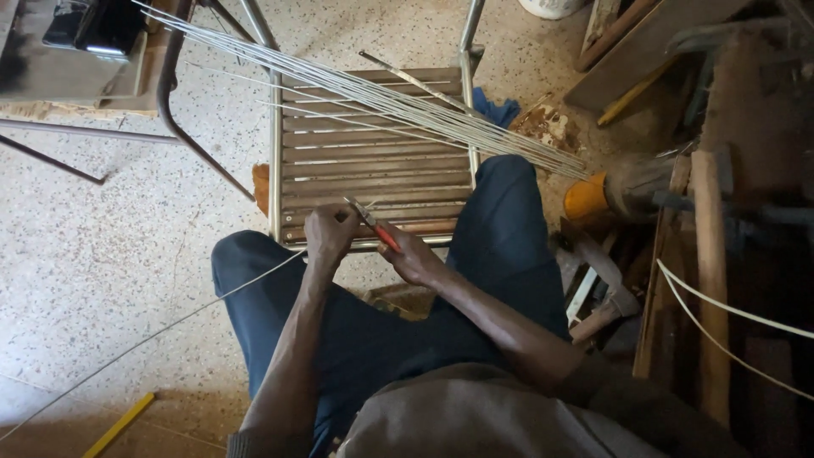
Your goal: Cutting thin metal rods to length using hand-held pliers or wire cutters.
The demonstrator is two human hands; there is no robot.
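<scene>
Both hands worked above a slatted chair (pixel 373 161): left hand (pixel 329 233) closed on a thin wire (pixel 170 322), right hand (pixel 413 254) gripped red-handled pliers (pixel 375 224); steel rods (pixel 381 102) lay across the slats.

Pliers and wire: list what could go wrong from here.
1. The right hand works the red-handled pliers close to the left hand, so a slip could pinch the fingers.
2. The long wire trails from the left hand across the floor; its free end might whip or snag.
3. The bundle of thin rods lies loose across the slatted chair, ends near the person's knee, and could slide off or poke.
</scene>
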